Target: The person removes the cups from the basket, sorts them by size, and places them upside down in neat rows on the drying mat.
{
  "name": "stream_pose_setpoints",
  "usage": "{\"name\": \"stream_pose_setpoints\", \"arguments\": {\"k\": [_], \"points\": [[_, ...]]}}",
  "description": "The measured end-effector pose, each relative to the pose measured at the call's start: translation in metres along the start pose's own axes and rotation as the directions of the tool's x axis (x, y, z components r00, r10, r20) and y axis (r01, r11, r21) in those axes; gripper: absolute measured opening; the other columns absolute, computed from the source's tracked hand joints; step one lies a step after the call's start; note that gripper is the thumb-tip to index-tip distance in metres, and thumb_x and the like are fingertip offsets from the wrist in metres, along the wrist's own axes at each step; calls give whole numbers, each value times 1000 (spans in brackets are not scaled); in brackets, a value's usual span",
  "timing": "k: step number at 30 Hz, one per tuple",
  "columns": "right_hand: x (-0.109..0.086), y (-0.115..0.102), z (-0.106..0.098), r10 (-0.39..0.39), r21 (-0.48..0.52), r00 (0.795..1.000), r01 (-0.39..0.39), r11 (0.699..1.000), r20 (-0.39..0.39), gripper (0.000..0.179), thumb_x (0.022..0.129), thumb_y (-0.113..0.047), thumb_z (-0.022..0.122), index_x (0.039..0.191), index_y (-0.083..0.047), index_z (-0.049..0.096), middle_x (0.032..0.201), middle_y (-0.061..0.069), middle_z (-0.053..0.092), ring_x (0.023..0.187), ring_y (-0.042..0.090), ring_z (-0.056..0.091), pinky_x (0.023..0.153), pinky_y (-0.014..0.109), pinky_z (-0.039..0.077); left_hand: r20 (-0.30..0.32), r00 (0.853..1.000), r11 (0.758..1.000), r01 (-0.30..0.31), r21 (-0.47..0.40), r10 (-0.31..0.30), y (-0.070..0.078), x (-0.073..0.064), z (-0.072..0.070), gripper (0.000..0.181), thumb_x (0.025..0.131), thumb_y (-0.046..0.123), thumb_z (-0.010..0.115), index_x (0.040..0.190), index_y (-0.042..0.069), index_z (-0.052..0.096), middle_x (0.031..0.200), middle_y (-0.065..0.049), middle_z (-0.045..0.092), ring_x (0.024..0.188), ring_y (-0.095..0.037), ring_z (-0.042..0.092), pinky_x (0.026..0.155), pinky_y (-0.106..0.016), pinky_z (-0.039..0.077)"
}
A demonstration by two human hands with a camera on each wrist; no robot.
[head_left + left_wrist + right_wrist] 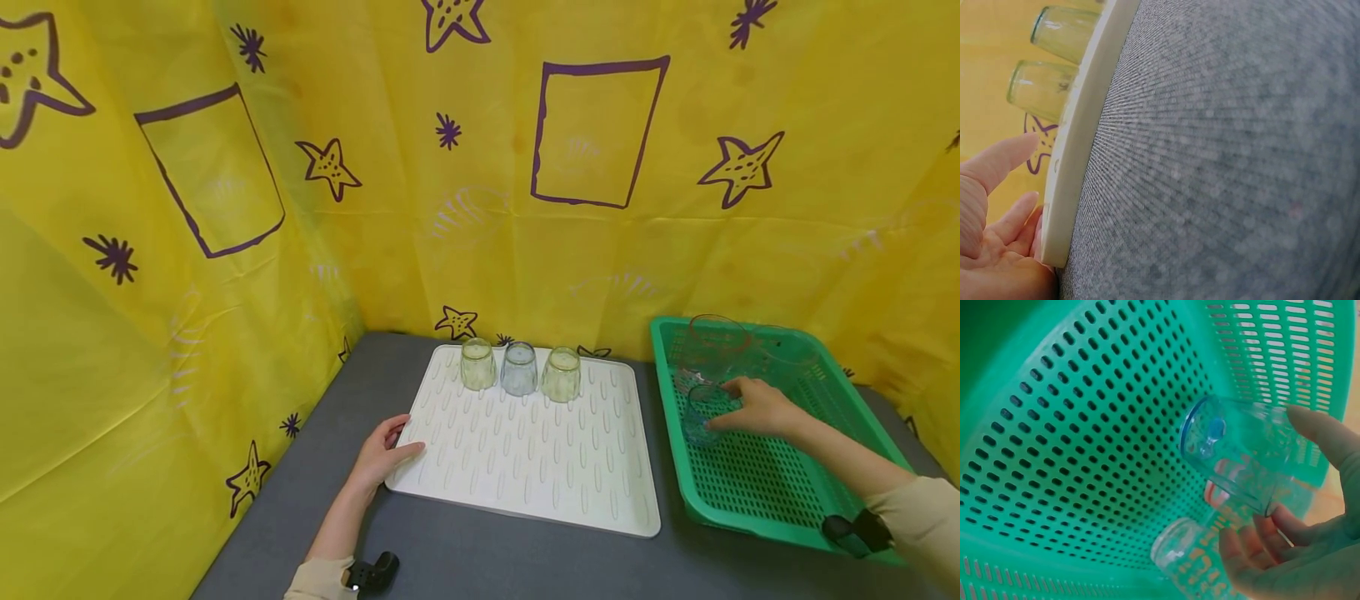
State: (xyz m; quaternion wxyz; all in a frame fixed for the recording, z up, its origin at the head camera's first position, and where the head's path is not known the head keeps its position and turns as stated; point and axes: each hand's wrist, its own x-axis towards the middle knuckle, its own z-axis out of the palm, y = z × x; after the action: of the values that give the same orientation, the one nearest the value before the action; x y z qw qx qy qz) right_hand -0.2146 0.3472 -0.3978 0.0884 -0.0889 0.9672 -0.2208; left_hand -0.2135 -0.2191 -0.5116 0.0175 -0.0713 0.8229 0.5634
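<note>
My right hand [761,408] is inside the green basket [673,450], pinching a blue-tinted clear glass [1235,444] between thumb and fingers. In the right wrist view the glass lies sideways to the camera, its blue rim facing the basket's perforated surface. At the left edge of a white ridged draining tray [517,467] is my left hand [381,454], thumb stretched out over the tray and fingertips against its side. Upside down along the tray's back stand two yellowish glasses [477,364] with a bluish glass [519,369] between them.
More clear glasses lie in the basket, including a red-rimmed glass [720,337] and a glass with orange markings [1188,556]. The tray and basket stand side by side on a dark grey table [330,367]. A yellow patterned cloth [375,267] hangs behind and at left.
</note>
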Motion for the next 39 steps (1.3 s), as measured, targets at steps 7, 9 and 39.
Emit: {"name": "stream_pose_setpoints", "arguments": {"k": [7, 9, 39], "points": [[-5, -1, -4, 35, 36, 998, -33, 999, -54, 86, 81, -40, 77, 127, 23, 40, 122, 43, 46, 104, 55, 49, 75, 55, 48, -2, 1000, 1000, 4, -1, -4, 1, -1, 0, 66, 79, 13, 80, 137, 0, 50, 141, -21, 46, 131, -35, 39, 110, -50, 29], [-7, -1, -5, 42, 50, 997, -39, 998, -66, 87, 82, -41, 76, 129, 22, 39, 123, 43, 44, 104, 55, 49, 75, 55, 47, -4, 1000, 1000, 6, 2, -6, 1, -1, 0, 66, 79, 13, 80, 137, 0, 50, 141, -21, 47, 131, -35, 40, 110, -50, 28], [-37, -40, 12, 247, 494, 909, -52, 868, -337, 86, 92, -43, 65, 149, 4, 21, 137, 21, 35, 110, 29, 37, 78, 39, 39, -7, 1000, 1000, 9, 4, -9, 0, 0, 1, 66, 79, 14, 80, 136, 0, 50, 141, -21, 47, 129, -35, 40, 110, -50, 29]]}}
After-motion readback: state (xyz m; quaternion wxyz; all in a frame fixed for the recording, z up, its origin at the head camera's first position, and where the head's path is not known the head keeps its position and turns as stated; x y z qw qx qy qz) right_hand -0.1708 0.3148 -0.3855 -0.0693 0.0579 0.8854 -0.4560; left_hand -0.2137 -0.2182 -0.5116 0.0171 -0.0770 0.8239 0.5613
